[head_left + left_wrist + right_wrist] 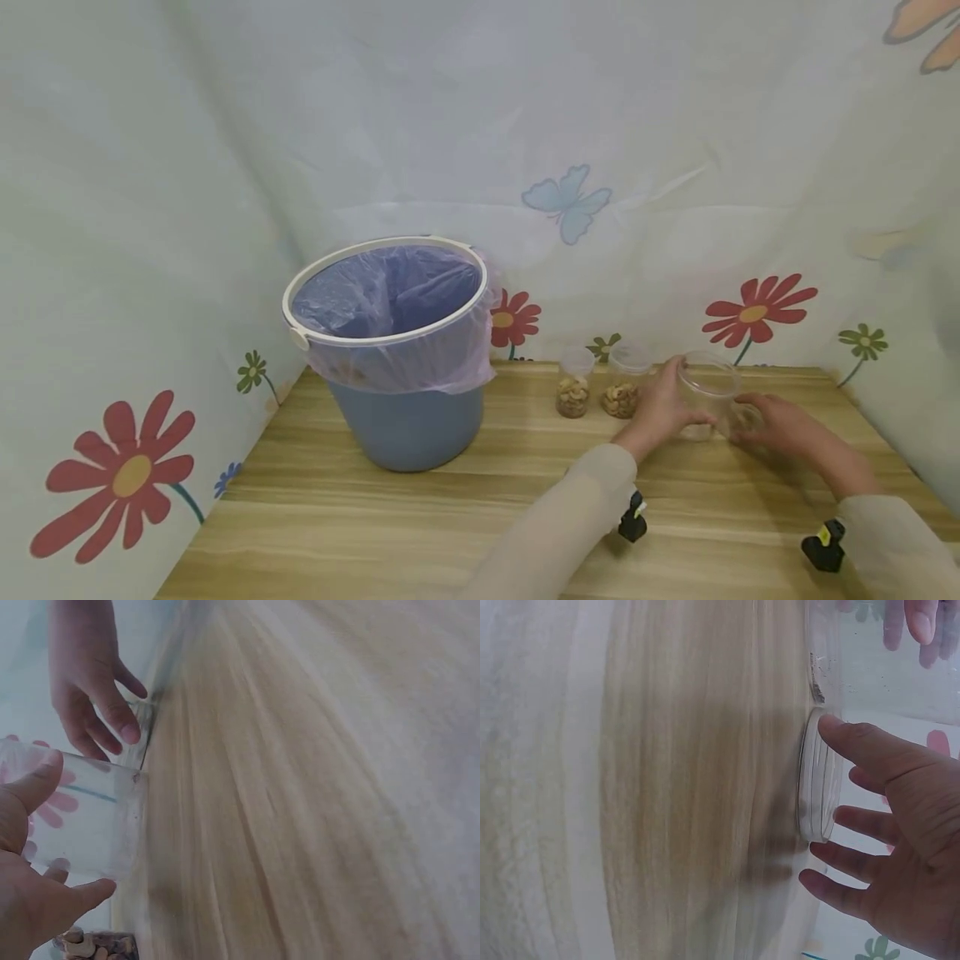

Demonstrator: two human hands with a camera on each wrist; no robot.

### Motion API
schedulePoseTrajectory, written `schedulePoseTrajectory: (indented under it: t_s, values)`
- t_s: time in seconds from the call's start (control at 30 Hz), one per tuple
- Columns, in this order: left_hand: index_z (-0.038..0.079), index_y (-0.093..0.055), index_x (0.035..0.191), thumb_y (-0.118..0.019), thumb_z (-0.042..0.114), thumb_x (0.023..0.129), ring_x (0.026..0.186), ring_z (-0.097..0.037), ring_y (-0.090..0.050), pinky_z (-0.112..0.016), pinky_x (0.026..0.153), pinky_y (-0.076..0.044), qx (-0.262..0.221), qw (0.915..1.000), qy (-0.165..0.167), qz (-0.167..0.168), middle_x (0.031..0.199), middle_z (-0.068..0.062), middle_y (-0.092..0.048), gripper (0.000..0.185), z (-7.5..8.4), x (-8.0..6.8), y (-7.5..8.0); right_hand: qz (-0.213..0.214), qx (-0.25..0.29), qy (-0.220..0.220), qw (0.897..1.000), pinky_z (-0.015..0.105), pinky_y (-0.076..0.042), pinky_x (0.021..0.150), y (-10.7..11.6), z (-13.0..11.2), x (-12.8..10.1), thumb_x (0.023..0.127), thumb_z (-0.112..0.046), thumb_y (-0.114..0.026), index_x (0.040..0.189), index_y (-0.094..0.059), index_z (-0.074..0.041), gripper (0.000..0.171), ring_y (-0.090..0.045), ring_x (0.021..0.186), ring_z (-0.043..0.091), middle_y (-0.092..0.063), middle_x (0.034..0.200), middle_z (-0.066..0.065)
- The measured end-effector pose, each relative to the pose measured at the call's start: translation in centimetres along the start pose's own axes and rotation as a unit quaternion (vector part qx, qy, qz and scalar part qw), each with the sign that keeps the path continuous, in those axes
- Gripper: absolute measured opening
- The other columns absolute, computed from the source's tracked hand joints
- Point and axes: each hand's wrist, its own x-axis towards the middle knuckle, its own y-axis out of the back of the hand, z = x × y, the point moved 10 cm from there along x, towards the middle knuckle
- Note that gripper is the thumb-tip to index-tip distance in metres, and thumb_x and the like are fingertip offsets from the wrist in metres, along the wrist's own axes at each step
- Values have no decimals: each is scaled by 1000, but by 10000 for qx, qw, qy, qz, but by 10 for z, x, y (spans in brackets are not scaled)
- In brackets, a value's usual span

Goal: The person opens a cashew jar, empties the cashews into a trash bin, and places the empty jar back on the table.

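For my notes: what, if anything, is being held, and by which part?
The left hand holds the clear jar by its side wall. The right hand is at the edge of the clear lid; whether it grips cannot be told.

Three jars (90,817), one lid (819,784), one bucket (416,425)

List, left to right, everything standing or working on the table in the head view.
Blue lined bin → first jar of nuts → second jar of nuts → left hand → large clear jar → right hand.
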Motion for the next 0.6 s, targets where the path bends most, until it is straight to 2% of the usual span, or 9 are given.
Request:
schedulePoseTrajectory:
  t_s: [0.13,0.37,0.6]
  values:
    - [18,-42,151,-96,28,68,131,-9,-52,-23,101,-46,115,9999,72,-93,145,2,-56,100,-2,3,-1,-73,21,-57,10000,72,-42,92,0,0,1,82,-26,-84,125,-52,18,70,-50,113,63,-54,119,45]
    - [15,-37,154,-97,26,69,130,-11,-53,-25,102,-46,-84,9989,277,-378,145,-1,-55,105,-6,1,-6,-156,27,-144,9998,73,-41,93,-2,2,1,83,-27,-84,127,-51,18,71,-48,116,64,-53,122,46]
    - [11,-20,160,-90,40,77,141,-20,-44,-31,107,-44,510,9942,468,-820,156,-9,-41,112,-6,-10,-7,-143,86,-103,9998,73,-41,94,5,-1,-3,89,-27,-79,131,-48,19,70,-47,118,64,-49,128,46]
